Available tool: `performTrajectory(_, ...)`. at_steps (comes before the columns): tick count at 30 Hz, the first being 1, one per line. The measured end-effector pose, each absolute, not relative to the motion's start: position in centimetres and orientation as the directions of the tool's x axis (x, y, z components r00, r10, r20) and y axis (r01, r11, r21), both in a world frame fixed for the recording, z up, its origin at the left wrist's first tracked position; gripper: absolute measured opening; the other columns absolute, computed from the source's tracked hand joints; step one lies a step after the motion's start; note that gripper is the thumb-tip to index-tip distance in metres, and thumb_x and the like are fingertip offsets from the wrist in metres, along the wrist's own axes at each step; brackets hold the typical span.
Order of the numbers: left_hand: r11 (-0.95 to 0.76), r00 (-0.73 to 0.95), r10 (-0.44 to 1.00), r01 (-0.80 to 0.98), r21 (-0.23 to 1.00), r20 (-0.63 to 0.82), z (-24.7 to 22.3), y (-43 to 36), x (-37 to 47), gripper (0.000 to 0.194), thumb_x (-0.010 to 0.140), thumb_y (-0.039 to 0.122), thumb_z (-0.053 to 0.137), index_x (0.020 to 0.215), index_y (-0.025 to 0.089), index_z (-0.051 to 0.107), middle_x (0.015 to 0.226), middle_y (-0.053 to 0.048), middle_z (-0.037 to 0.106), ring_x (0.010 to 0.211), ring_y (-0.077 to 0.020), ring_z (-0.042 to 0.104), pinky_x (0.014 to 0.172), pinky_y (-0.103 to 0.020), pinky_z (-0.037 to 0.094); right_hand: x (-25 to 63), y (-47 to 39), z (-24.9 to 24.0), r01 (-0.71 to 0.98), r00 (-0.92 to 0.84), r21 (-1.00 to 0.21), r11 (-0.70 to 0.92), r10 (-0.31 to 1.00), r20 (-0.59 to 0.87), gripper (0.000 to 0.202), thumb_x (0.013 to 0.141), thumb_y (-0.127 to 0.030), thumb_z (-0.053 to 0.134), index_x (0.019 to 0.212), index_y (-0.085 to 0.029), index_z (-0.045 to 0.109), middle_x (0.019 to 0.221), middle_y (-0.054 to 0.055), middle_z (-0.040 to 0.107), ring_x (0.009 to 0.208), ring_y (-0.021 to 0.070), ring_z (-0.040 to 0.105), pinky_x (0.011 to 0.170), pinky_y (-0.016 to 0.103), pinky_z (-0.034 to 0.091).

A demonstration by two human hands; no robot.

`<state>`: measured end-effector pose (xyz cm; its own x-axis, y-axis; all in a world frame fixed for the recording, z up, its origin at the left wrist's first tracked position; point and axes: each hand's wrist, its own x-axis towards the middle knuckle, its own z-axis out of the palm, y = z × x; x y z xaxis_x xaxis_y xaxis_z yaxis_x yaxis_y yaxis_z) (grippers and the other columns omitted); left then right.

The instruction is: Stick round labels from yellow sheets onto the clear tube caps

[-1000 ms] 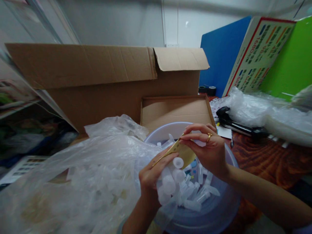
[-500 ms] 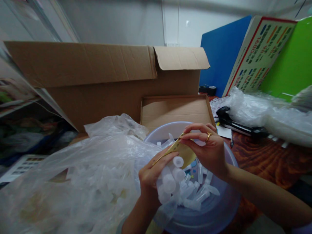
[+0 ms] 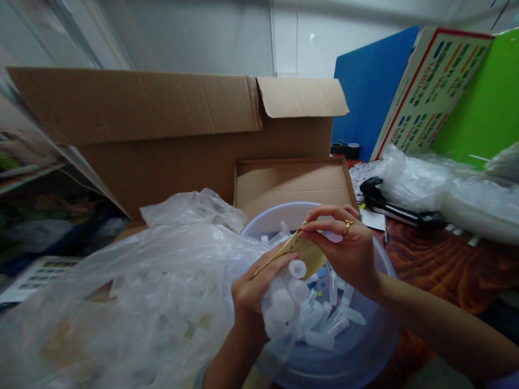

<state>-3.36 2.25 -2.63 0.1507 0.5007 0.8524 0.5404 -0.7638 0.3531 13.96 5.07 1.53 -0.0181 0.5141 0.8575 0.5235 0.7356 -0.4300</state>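
Right fingers (image 3: 325, 226): pinching upper edge of yellow sheet (image 3: 313, 258). Left fingers (image 3: 279, 266): pinching its lower end, beside white tubes (image 3: 283, 303).

Single head view, from above, facing forward and down; basin (image 3: 344, 364) close, large carton (image 3: 174, 173) farther.

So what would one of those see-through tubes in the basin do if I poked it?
A plastic tube would probably roll, since its sides look round. It's likely light, being see-through plastic. The tubes crowded around might stop it, though.
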Motion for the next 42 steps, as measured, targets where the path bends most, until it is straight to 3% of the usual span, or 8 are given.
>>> performTrajectory(10,-0.764,0.142,0.502,0.535,0.361,0.853,-2.8,2.4,-3.3,0.03,0.075,0.008,0.072,0.103,0.018,0.071,0.115,-0.004,0.071,0.1,-0.0158,0.07,0.093,-0.024,0.056,13.8,5.1,1.5,0.537,-0.02,-0.456,0.71,0.551,0.834,0.012,0.081,-0.011,0.074,0.083,-0.021,0.068,0.092,-0.003,0.068,0.085,0.013,0.064,0.085,0.036,0.034)
performTrajectory(20,-0.795,0.203,0.497,0.496,0.349,0.844,-2.6,2.3,-3.6,0.027,0.082,0.018,0.067,0.109,0.017,0.069,0.12,-0.007,0.069,0.105,-0.0176,0.068,0.095,-0.026,0.056,13.8,5.1,1.4,0.611,-0.116,-0.421,0.67,0.603,0.79,0.01,0.09,-0.012,0.06,0.09,-0.022,0.06,0.099,-0.001,0.064,0.095,0.0161,0.06,0.087,0.035,0.028)
performTrajectory(27,-0.76,0.134,0.528,0.516,0.395,0.839,-2.1,2.3,-3.2,0.026,0.075,0.012,0.069,0.1,0.015,0.07,0.111,-0.008,0.072,0.099,-0.0182,0.071,0.091,-0.026,0.057,14.1,5.2,1.3,0.659,-0.177,-0.34,0.671,0.577,0.797,0.009,0.095,-0.014,0.05,0.094,-0.022,0.054,0.107,0.003,0.06,0.096,0.0173,0.055,0.084,0.036,0.027)
performTrajectory(31,-0.722,0.084,0.553,0.545,0.427,0.829,-1.1,2.5,-2.8,0.015,0.078,0.015,0.069,0.092,0.011,0.07,0.097,-0.01,0.075,0.089,-0.0168,0.072,0.087,-0.024,0.058,14.2,4.9,1.4,0.652,-0.215,-0.317,0.689,0.569,0.794,0.01,0.096,-0.014,0.049,0.094,-0.022,0.054,0.112,0.003,0.058,0.1,0.0176,0.053,0.084,0.036,0.028)
performTrajectory(37,-0.695,0.074,0.582,0.563,0.448,0.81,-1.0,2.7,-2.8,0.015,0.079,0.02,0.07,0.092,0.012,0.07,0.09,-0.008,0.076,0.084,-0.017,0.072,0.084,-0.028,0.06,14.1,4.4,1.3,0.616,-0.329,-0.257,0.745,0.54,0.775,0.01,0.096,-0.013,0.05,0.097,-0.022,0.055,0.118,0.006,0.058,0.111,0.0188,0.053,0.089,0.038,0.028)
performTrajectory(40,-0.642,0.046,0.606,0.618,0.454,0.794,-1.2,2.8,-3.0,0.013,0.079,0.024,0.07,0.085,0.012,0.071,0.082,-0.008,0.075,0.076,-0.0192,0.072,0.079,-0.032,0.061,14.2,4.4,1.5,0.585,-0.286,-0.297,0.755,0.535,0.795,0.01,0.096,-0.014,0.05,0.096,-0.023,0.054,0.115,0.005,0.059,0.108,0.0184,0.054,0.091,0.038,0.029)
performTrajectory(42,-0.612,0.025,0.626,0.634,0.472,0.779,-1.1,2.9,-3.0,0.012,0.079,0.025,0.07,0.08,0.012,0.071,0.078,-0.008,0.075,0.073,-0.0193,0.072,0.075,-0.03,0.061,14.2,4.3,1.7,0.518,-0.211,-0.404,0.754,0.571,0.794,0.009,0.095,-0.014,0.05,0.094,-0.023,0.054,0.111,0.004,0.058,0.105,0.018,0.054,0.092,0.038,0.032)
